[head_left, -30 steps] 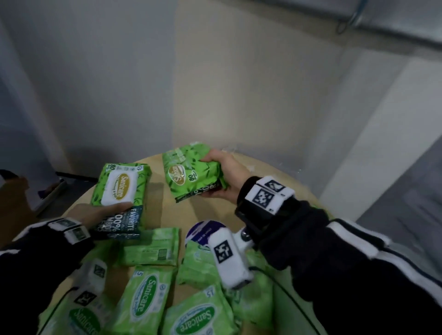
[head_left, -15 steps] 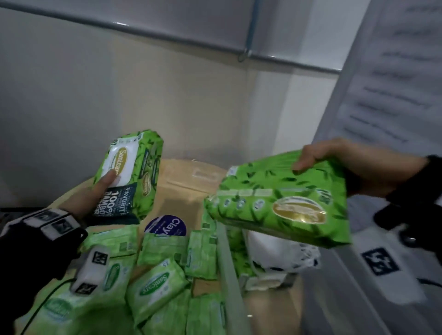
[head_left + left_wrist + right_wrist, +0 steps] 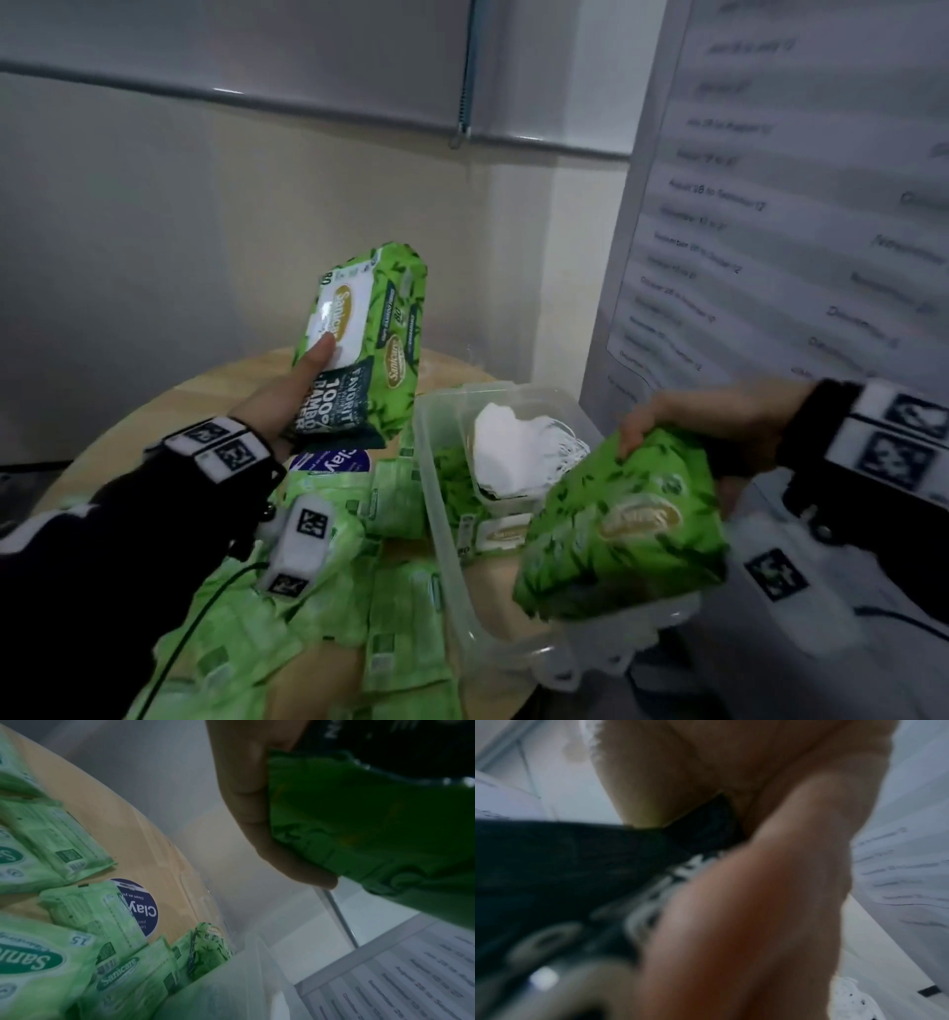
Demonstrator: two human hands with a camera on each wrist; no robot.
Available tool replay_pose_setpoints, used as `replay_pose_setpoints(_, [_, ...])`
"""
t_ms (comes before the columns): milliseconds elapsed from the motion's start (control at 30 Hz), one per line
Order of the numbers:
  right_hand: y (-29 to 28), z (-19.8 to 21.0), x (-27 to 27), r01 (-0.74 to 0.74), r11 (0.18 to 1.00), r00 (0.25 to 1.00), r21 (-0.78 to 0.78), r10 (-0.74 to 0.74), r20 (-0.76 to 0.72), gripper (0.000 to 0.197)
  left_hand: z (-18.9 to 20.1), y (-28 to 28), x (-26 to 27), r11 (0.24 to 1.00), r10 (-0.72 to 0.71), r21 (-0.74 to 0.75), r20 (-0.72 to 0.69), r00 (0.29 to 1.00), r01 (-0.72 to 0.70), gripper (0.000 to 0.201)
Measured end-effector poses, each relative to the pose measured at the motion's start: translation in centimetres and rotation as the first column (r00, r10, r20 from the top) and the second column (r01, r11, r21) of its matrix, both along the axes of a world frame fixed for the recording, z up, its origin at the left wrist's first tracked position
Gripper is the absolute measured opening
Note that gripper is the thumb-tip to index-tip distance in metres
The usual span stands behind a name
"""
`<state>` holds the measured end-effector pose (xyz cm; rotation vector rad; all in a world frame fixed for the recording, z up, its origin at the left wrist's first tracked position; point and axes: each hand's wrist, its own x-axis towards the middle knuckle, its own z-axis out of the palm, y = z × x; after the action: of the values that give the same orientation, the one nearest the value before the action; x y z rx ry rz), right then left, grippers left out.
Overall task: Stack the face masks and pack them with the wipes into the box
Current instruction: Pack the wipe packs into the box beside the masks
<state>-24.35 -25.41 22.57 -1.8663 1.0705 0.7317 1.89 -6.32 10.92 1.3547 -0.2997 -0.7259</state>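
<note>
The right hand (image 3: 719,426) has its fingers (image 3: 634,429) curled over the top edge of a big green pack of wipes (image 3: 621,524), holding it tilted just above the near end of the clear plastic box (image 3: 436,514) — about to go in, I'd say. The left hand (image 3: 287,395) grips a second big pack (image 3: 364,339) from below, thumb (image 3: 321,349) pressed on its white lid, raised upright over the bench (image 3: 169,411) and apart from the box.

Inside the box a white stack of face masks (image 3: 518,452) already sits at the far end, with another green pack (image 3: 493,534) lying low beside it. So the mask part looks done and the packing is under way.

Plenty remains: a heap of small green wipe packets (image 3: 400,616) lies spread across the bench left of the box, around a round blue sticker (image 3: 334,460). Whether they will all fit I cannot tell. The right wrist view is too blurred to add anything.
</note>
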Motion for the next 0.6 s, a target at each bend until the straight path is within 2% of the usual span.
replay_pose_setpoints(67, [-0.3,-0.1,0.5,0.076,0.995,0.997,-0.071,-0.076,-0.001,0.029,0.0,0.1,-1.0,1.000,-0.024,-0.013,-0.007,1.000,0.024,0.097])
replay_pose_setpoints(133, [-0.3,-1.0,0.9,0.093,0.988,0.992,-0.125,-0.102,-0.068,0.032,0.0,0.0,-1.6,0.999,-0.038,-0.013,0.000,0.999,0.038,0.104])
replay_pose_setpoints(233, [0.1,-3.5,1.7,0.122,0.984,0.987,-0.132,-0.134,-0.089,0.029,-0.1,-0.1,-2.3,0.999,-0.043,-0.016,0.003,0.999,0.043,0.085])
replay_pose_setpoints(333, [1.0,-6.6,2.9,0.179,0.980,0.983,-0.091,-0.182,-0.025,0.016,-0.1,-0.5,-3.0,0.996,-0.079,-0.036,0.001,0.997,0.079,0.065])
replay_pose_setpoints(400, [1.7,-8.6,4.3,0.202,0.979,0.979,0.005,-0.202,0.011,0.020,-0.2,-0.7,-3.3,0.995,-0.082,-0.054,-0.022,0.996,0.080,0.050])
replay_pose_setpoints(433, [2.0,-9.3,5.0,0.148,0.989,0.989,0.019,-0.149,0.025,0.023,-0.1,-0.7,-3.5,0.995,-0.078,-0.067,-0.031,0.996,0.075,0.047])
replay_pose_setpoints(467, [2.1,-9.9,5.5,0.071,0.997,0.996,-0.023,-0.069,0.050,0.027,-0.1,-0.6,-3.6,0.994,-0.087,-0.075,-0.028,0.996,0.085,0.051])
replay_pose_setpoints(500, [2.0,-10.5,6.0,-0.015,0.995,0.998,-0.095,0.022,0.067,0.032,-0.1,-0.6,-3.6,0.992,-0.097,-0.076,-0.018,0.995,0.096,0.063])
replay_pose_setpoints(533, [2.0,-10.9,6.2,-0.025,0.985,0.996,-0.170,0.039,0.077,0.035,-0.4,-0.5,-3.5,0.993,-0.100,-0.067,-0.012,0.995,0.099,0.079])
replay_pose_setpoints(567, [1.6,-11.3,6.2,-0.039,0.971,0.995,-0.238,0.059,0.079,0.034,-0.6,-0.5,-3.4,0.994,-0.089,-0.062,-0.008,0.996,0.089,0.089])
replay_pose_setpoints(600, [0.8,-11.9,6.3,-0.108,0.943,0.989,-0.315,0.134,0.061,0.025,-0.9,-0.4,-3.1,0.994,-0.080,-0.078,-0.017,0.997,0.079,0.089])
